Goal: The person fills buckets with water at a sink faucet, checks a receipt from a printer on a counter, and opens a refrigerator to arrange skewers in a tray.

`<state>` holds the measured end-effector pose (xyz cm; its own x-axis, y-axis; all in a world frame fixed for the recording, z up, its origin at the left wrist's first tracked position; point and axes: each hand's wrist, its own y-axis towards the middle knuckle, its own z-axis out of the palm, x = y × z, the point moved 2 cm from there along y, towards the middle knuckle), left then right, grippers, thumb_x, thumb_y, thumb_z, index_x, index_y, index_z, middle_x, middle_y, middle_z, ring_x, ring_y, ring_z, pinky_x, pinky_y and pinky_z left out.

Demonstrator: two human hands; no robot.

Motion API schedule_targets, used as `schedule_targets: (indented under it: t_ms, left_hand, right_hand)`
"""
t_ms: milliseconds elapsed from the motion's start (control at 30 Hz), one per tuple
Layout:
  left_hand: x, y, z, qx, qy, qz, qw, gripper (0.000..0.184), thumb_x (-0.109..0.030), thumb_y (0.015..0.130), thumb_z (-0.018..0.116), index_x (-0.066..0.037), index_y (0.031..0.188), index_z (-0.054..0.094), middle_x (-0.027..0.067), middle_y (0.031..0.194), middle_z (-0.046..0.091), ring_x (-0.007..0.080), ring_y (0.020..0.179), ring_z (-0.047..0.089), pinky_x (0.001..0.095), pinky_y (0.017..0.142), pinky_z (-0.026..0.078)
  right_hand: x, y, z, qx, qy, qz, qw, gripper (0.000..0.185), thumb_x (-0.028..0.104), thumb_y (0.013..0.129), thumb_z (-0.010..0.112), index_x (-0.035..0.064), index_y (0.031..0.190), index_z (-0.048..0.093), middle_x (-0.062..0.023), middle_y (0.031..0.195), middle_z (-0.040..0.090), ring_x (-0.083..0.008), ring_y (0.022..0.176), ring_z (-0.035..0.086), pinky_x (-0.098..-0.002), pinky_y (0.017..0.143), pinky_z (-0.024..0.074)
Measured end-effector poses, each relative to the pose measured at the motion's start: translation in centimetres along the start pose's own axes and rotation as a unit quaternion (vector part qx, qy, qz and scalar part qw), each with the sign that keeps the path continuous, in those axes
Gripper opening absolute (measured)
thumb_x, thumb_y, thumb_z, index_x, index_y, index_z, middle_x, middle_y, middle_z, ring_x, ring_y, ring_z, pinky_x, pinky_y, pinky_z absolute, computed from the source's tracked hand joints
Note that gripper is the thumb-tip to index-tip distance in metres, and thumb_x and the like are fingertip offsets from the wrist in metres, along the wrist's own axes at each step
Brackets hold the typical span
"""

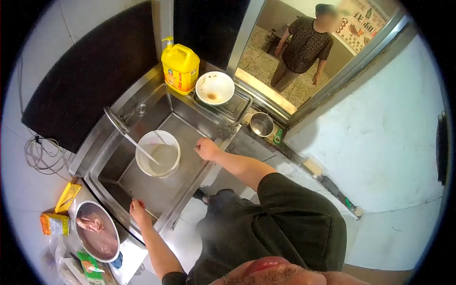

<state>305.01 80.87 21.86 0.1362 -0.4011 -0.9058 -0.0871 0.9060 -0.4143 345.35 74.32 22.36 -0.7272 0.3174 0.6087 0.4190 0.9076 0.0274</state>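
A white bucket (158, 154) stands in the metal sink (190, 126), and a stream of water from the curved faucet (116, 119) runs into it. To its right, my right hand (207, 149) is closed above the sink's front side, apart from the bucket. My left hand (138, 209) is at the sink's front left corner, fingers curled. A thin brownish stick-like thing (151, 214) shows beside it; whether I grip it I cannot tell. What either hand holds, if anything, is hidden.
A yellow pump jug (180, 69) and a stained white bowl (214, 88) stand behind the sink. A metal pot (261, 124) is on the right ledge. Raw meat lies in a basin (113, 232) at left. Another person (306, 45) stands beyond the window opening.
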Motion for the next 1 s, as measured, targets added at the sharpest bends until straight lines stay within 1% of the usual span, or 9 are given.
schedule_targets:
  t_ms: [167,333,400,467,500,633,700,800,1000]
  left_hand:
    - [0.0,-2.0,1.0,0.004,-0.047,-0.011,0.999,0.027,-0.024,0.090,0.050,-0.008,0.069,0.046,0.0008,0.064,0.047,0.0101,0.056,0.044,0.0224,0.052,0.037]
    - [-1.5,-2.2,1.7,-0.099,-0.050,-0.040,0.993,0.019,-0.023,0.090,0.053,-0.007,0.078,0.050,0.0012,0.065,0.050,0.0104,0.057,0.046,0.0237,0.052,0.038]
    - [-1.2,-1.9,3.0,-0.138,-0.042,-0.047,0.988,0.017,-0.022,0.090,0.052,-0.008,0.079,0.051,0.0010,0.064,0.050,0.0106,0.056,0.046,0.0250,0.053,0.038]
    - [1.1,0.0,2.8,-0.131,-0.051,-0.070,0.988,0.016,-0.021,0.089,0.052,-0.009,0.078,0.051,0.0009,0.064,0.051,0.0105,0.057,0.047,0.0255,0.053,0.038]
    - [1.1,0.3,3.3,-0.097,0.012,-0.077,0.992,0.015,-0.020,0.089,0.052,-0.010,0.077,0.050,0.0009,0.064,0.052,0.0108,0.056,0.047,0.0253,0.052,0.038]
    - [1.9,0.9,7.2,-0.112,-0.067,-0.121,0.984,0.011,-0.018,0.088,0.050,-0.010,0.080,0.051,0.0022,0.070,0.052,0.0136,0.064,0.050,0.0257,0.056,0.040]
    - [0.4,0.2,10.2,-0.125,-0.065,-0.129,0.982,0.009,-0.018,0.087,0.051,-0.011,0.082,0.051,0.0025,0.073,0.052,0.0147,0.066,0.050,0.0263,0.058,0.041]
    - [1.0,2.0,10.2,-0.081,-0.028,-0.132,0.988,0.008,-0.018,0.086,0.052,-0.011,0.083,0.052,0.0025,0.074,0.052,0.0157,0.067,0.050,0.0276,0.061,0.042]
    - [0.8,2.6,12.0,-0.074,-0.033,-0.150,0.985,0.007,-0.017,0.084,0.054,-0.011,0.081,0.051,0.0010,0.072,0.051,0.0155,0.065,0.050,0.0283,0.060,0.042]
  right_hand:
    - [-0.6,1.7,-1.6,0.018,-0.004,0.025,1.000,0.025,0.027,0.080,0.053,0.0037,0.086,0.061,-0.0212,0.089,0.060,-0.0365,0.085,0.058,-0.0425,0.076,0.0480]
    - [-1.1,4.5,0.4,0.049,0.059,-0.020,0.997,0.023,0.027,0.081,0.053,0.0052,0.080,0.062,-0.0178,0.087,0.061,-0.0349,0.085,0.058,-0.0425,0.076,0.0470]
    - [-1.4,5.3,0.8,0.109,0.052,0.003,0.993,0.021,0.024,0.082,0.050,0.0070,0.086,0.062,-0.0167,0.087,0.061,-0.0355,0.085,0.057,-0.0428,0.076,0.0469]
    - [-2.1,5.9,1.4,0.139,0.091,0.016,0.986,0.021,0.023,0.084,0.048,0.0080,0.090,0.061,-0.0162,0.088,0.062,-0.0358,0.085,0.058,-0.0436,0.075,0.0468]
    - [-2.3,6.3,1.4,0.155,0.110,0.019,0.982,0.021,0.022,0.084,0.047,0.0086,0.091,0.061,-0.0159,0.088,0.062,-0.0360,0.084,0.058,-0.0440,0.075,0.0468]
    - [-3.1,7.1,1.3,0.232,0.170,0.006,0.958,0.021,0.020,0.085,0.045,0.0092,0.093,0.061,-0.0154,0.089,0.062,-0.0362,0.085,0.058,-0.0443,0.074,0.0464]
    - [-3.7,7.3,1.9,0.241,0.166,-0.008,0.956,0.021,0.020,0.084,0.045,0.0088,0.092,0.062,-0.0159,0.088,0.063,-0.0366,0.084,0.058,-0.0443,0.073,0.0466]
    - [-4.4,7.7,1.8,0.247,0.163,-0.014,0.955,0.022,0.020,0.084,0.045,0.0066,0.087,0.062,-0.0177,0.087,0.063,-0.0370,0.081,0.059,-0.0450,0.071,0.0470]
    - [-4.9,8.5,0.2,0.246,0.164,-0.008,0.955,0.023,0.020,0.082,0.046,0.0052,0.086,0.062,-0.0191,0.084,0.062,-0.0386,0.079,0.059,-0.0455,0.070,0.0471]
